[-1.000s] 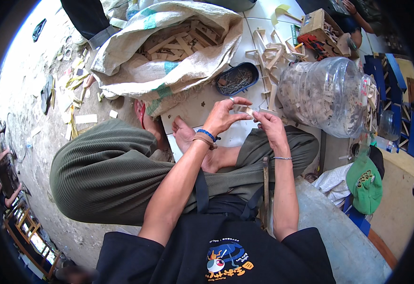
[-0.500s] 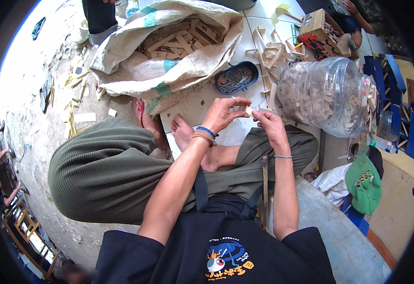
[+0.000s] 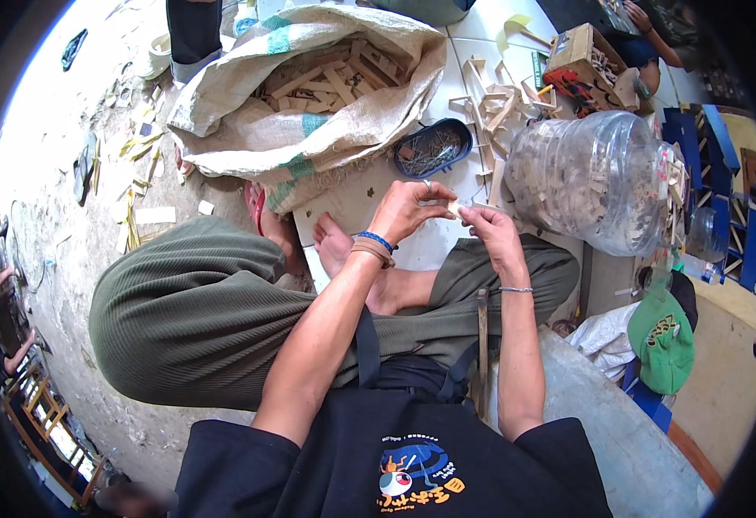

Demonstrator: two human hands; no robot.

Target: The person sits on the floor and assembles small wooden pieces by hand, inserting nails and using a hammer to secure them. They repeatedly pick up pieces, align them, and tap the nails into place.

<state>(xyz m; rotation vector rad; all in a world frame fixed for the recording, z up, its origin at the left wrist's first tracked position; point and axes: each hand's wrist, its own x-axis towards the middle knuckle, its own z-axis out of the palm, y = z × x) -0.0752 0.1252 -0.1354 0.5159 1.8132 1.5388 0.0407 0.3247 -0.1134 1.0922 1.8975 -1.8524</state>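
Note:
Between my two hands is a small pale wooden piece [image 3: 455, 208], pinched from both sides above the white tiles. My left hand [image 3: 410, 210] has thumb and fingers closed on its left end. My right hand [image 3: 492, 228] pinches the other end with its fingertips, which partly cover it. Just beyond the hands lies a dark blue oval tray [image 3: 435, 148] of nails. A hammer-like wooden handle [image 3: 482, 345] rests upright against my lap; its other end is hidden.
A woven sack [image 3: 222, 129] full of wood offcuts stands ahead to the left. Joined wooden strips [image 3: 500, 108] lie in a heap beside a large clear plastic jug [image 3: 585, 181]. Farther right are a wooden box [image 3: 578, 56] and a green cap [image 3: 661, 344].
The wooden piece has turned slightly between my fingertips, and both hands have shifted only a little. Things around stay in place.

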